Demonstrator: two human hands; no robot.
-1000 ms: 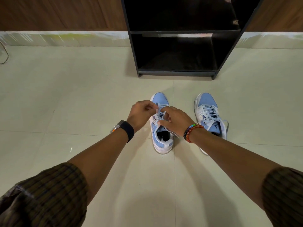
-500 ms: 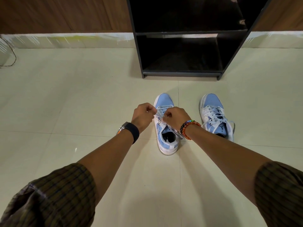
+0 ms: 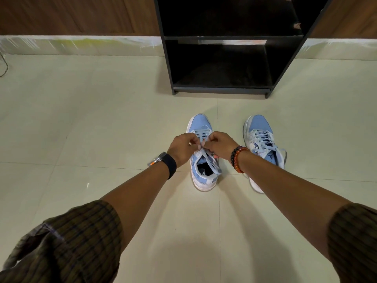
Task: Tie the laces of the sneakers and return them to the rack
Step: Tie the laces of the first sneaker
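Observation:
Two light-blue and white sneakers stand on the tiled floor, toes pointing to the rack. Over the left sneaker (image 3: 201, 123) my left hand (image 3: 182, 147) and my right hand (image 3: 220, 147) meet, each pinching a strand of its pale laces (image 3: 201, 137) above the tongue. The knot area is hidden between my fingers. The right sneaker (image 3: 260, 127) stands apart to the right, with a bow on it and lace ends hanging off its side; my right forearm covers its heel. The black shoe rack (image 3: 220, 89) stands just beyond the shoes.
The rack's bottom shelf (image 3: 222, 76) looks empty and dark. A wooden wall with a pale skirting strip (image 3: 81, 44) runs behind it. A thin cable (image 3: 5, 64) lies at the far left edge. Cream floor tiles surround the shoes.
My two hands have drawn closer together over the left sneaker's tongue, fingertips now almost touching on the laces. The view has shifted slightly; neither sneaker has moved.

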